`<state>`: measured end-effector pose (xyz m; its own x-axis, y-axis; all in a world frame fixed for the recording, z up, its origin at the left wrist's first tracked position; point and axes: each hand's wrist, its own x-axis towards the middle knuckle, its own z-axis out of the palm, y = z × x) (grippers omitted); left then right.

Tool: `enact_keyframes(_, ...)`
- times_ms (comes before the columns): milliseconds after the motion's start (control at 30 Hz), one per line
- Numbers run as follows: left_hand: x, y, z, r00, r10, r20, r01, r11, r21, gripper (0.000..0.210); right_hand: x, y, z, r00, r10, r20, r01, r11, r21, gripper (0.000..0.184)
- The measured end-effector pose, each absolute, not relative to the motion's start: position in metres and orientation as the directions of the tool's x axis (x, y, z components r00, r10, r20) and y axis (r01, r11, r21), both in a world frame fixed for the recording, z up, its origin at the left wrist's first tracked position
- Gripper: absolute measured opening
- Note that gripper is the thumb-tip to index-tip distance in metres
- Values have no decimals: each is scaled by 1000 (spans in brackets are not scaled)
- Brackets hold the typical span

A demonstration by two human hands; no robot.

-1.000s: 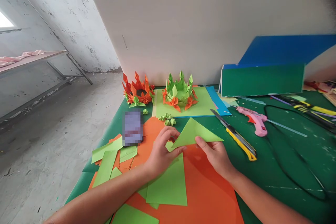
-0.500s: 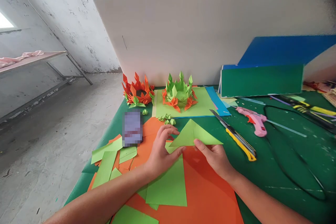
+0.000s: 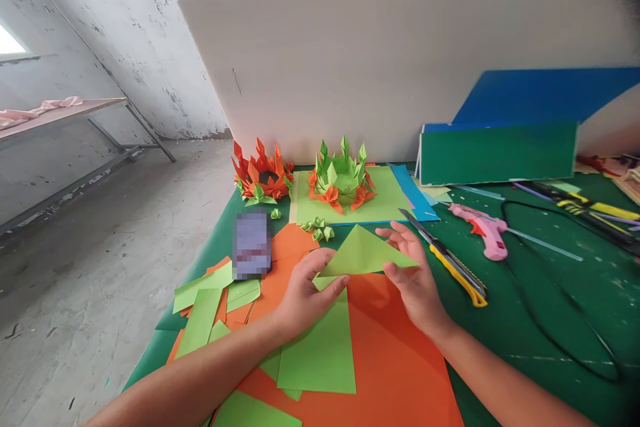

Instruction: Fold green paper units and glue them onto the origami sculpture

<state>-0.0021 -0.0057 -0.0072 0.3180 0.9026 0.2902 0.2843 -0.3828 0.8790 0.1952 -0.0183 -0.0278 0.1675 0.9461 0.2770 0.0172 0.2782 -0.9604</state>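
A light green paper folded into a triangle (image 3: pixel 365 253) is held up over the orange sheet, its peak pointing away from me. My left hand (image 3: pixel 311 290) grips its left corner, with the fingers behind it and the thumb along the lower edge. At the other end, my right hand (image 3: pixel 417 287) has its fingers spread apart; the paper's right corner lies in the gap between thumb and fingers. Beneath both hands, a green rectangular sheet (image 3: pixel 320 353) rests on the large orange paper (image 3: pixel 400 360).
Beyond my hands stand a green paper lotus (image 3: pixel 343 170) and an orange one (image 3: pixel 263 170). A utility knife (image 3: pixel 453 267) and a pink glue gun (image 3: pixel 483 227) with its cord lie to the right. On the left are a phone (image 3: pixel 251 247) and green paper pieces (image 3: pixel 200 323).
My right hand has loosened from the triangle and spread its fingers. The triangle has shifted slightly left, and my left fingers have moved in behind its left corner.
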Motion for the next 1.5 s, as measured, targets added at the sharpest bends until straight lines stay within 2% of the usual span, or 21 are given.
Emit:
enact_keyframes(133,0,-7,-6,274,955,117,127,-157,979,19,196,-20,-28,176,965,195,-34,204,-978,55)
enact_keyframes(233,1,-5,-8,246,966,85,-79,-67,995,33,197,-22,-30,162,969,186,-14,191,-981,33)
enact_keyframes(300,0,-2,-9,242,965,104,-150,-69,986,41,198,-23,-32,99,984,147,3,147,-989,22)
enact_keyframes(367,0,0,-10,234,962,140,-110,-117,987,30,200,-23,-33,43,994,99,9,98,-995,20)
enact_keyframes(467,-1,1,-8,202,969,142,-16,-142,990,15,200,-23,-33,54,995,82,-12,83,-996,20)
enact_keyframes(633,1,-2,-3,178,984,-23,-50,33,998,26,199,-21,-31,30,997,72,-82,74,-994,24)
enact_keyframes(733,3,-2,-2,195,978,-74,-89,93,992,31,198,-22,-29,-10,996,92,-58,91,-994,27)
enact_keyframes(900,3,-1,-7,208,978,16,-77,0,997,20,198,-22,-29,-12,990,142,59,143,-988,23)
enact_keyframes(1033,1,1,-10,147,959,243,102,-259,960,9,198,-23,-30,-7,981,193,130,192,-973,20)
enact_keyframes(1100,0,1,-9,170,931,323,185,-352,917,5,197,-24,-28,-7,978,209,169,208,-964,20)
enact_keyframes(1200,-1,-1,-7,261,899,353,212,-410,887,3,194,-24,-27,-18,974,226,195,225,-955,19)
enact_keyframes(1367,1,-7,-8,329,871,365,233,-450,862,4,193,-25,-29,-26,981,191,130,192,-973,26)
enact_keyframes(1500,2,-9,-9,328,875,357,219,-438,872,4,193,-24,-31,-36,964,265,188,267,-945,16)
